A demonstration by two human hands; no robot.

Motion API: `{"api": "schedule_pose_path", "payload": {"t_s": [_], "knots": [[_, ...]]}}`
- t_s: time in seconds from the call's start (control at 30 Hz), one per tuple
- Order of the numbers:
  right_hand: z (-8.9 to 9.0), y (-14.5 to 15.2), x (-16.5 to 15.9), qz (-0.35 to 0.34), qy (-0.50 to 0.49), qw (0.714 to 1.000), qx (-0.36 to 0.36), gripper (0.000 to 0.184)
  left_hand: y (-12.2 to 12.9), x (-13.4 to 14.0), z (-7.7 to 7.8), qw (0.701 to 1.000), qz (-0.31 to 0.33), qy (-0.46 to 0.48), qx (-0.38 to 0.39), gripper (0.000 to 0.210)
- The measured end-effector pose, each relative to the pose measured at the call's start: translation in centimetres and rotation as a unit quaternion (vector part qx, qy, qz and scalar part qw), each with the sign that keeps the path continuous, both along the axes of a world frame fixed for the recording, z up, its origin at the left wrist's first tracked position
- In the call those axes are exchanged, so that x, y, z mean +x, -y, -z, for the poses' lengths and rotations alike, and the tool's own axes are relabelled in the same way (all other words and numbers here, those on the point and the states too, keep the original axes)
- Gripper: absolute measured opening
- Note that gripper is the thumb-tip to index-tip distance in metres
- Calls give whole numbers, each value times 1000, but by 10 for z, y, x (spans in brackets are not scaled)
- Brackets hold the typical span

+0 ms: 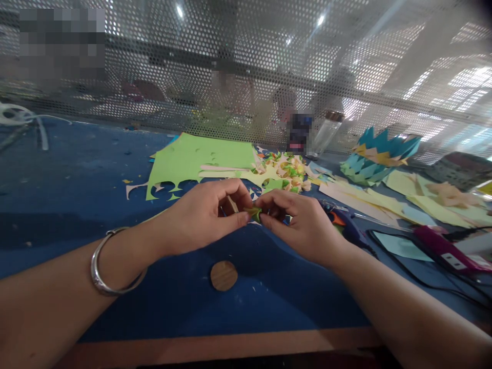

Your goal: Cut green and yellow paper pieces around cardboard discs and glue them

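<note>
Between my two hands is a small folded piece of green paper (255, 212), pinched at both ends above the blue table. My left hand (211, 212) is closed on its left side, with thumb and forefinger together. From the other side, my right hand (303, 223) grips it with the fingertips. Below the hands lies a round wooden disc (224, 275) on the table. Just beyond the hands is a pile of small folded green, yellow and pale paper pieces (288, 171). A green paper sheet (200, 156) with round bites cut from its edge lies behind my left hand.
At the right are a glue gun (348, 225), a magenta power strip (449, 251) with black cables, and several paper strips (357, 200). A teal and green zigzag paper ring (378, 156) stands behind them. A glass bottle (328, 133) is near the perforated metal screen (154, 66).
</note>
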State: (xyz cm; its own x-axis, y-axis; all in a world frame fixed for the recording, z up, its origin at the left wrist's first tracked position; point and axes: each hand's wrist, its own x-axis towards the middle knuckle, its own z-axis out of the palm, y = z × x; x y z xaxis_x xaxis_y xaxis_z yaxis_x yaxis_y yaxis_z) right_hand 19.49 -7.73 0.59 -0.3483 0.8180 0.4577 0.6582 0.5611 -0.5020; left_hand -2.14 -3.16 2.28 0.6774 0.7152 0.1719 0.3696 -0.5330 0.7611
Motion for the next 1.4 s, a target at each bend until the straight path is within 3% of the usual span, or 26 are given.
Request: {"api": "schedule_pose_path", "payload": {"t_s": [0.37,0.6,1.4], "knots": [[1,0,0,-3,-1,1000,10,12,-3,0,0,1000,16,5,-15,25],[0,0,-1,-8,6,1000,21,12,-1,1,0,1000,4,-5,5,18],[0,1,1,-16,12,1000,20,13,-9,-1,4,998,36,21,-43,22]]}}
